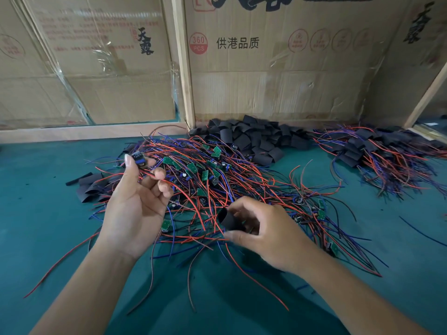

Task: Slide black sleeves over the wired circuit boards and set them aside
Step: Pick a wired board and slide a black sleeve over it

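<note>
Printed cardboard boxes (278, 68) and wooden posts (183, 64) back a green tabletop (36, 213).

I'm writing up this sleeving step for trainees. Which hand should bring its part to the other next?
Probably the right hand: it pinches a loose black sleeve, free to move. The left hand holds a circuit board trailing wires.

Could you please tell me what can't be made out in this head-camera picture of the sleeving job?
- Head view: the circuit board in the left hand is mostly covered by the fingertips and blurred.
- The black sleeve in the right hand: its far end is hidden by fingers.
- Boards in the finished pile are hidden inside sleeves.
</note>
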{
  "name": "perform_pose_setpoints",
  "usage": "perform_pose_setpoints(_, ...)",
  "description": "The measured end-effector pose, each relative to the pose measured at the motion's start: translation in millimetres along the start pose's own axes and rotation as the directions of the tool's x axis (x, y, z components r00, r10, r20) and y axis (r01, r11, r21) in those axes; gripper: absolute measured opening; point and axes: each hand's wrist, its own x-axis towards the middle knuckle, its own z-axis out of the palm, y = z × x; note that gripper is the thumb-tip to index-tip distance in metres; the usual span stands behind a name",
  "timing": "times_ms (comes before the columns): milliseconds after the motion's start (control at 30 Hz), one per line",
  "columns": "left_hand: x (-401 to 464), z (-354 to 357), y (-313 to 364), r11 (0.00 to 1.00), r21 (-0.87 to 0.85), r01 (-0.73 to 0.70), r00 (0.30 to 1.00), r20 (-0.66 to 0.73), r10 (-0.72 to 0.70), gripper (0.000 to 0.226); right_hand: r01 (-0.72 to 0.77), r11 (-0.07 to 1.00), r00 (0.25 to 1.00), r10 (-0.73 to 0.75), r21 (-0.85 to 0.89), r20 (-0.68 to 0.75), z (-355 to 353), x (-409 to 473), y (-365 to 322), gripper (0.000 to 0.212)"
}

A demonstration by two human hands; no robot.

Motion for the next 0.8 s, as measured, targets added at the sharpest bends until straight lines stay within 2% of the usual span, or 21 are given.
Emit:
perform_pose_setpoints(133, -2.8, 2.4, 1.0, 0.996, -0.084, -0.028, 0.997, 0.063, 0.033, 0.039, -0.042, 0.976, 0.995, 0.021, 0.215, 0.098, 17.4, -4.8, -5.6, 0.025)
perform_pose_setpoints(300, -7.0, 2.4, 3.0, 0.988, -0.156, 0.006, 0.997, 0.083, 0.007, 0.032, -0.072, 0.948, 0.996, 0.052, 0.31, 0.073, 33.7, -8.9, -9.7, 0.026)
perform_pose_setpoints(467, -8.3, 4.4, 0.7, 0.989, -0.149, 0.015, 0.996, 0.084, -0.003, 0.03, -0.093, 0.958, 0.995, 0.08, 0.27, 0.06, 34.8, -11.7, -12.7, 0.025)
perform_pose_setpoints(667, -7.4, 4.4, -2.9, 0.995, -0.094, 0.018, 0.996, 0.087, -0.01, 0.028, 0.028, 0.994, 1.0, -0.029, 0.109, 0.004, 28.0, -12.5, -21.4, 0.026)
perform_pose_setpoints(800, -6.7, 3.0, -3.7, 0.998, -0.063, -0.004, 0.996, 0.093, 0.01, 0.029, 0.068, 0.996, 0.997, -0.07, 0.053, 0.023, 27.4, -13.0, -24.7, 0.028)
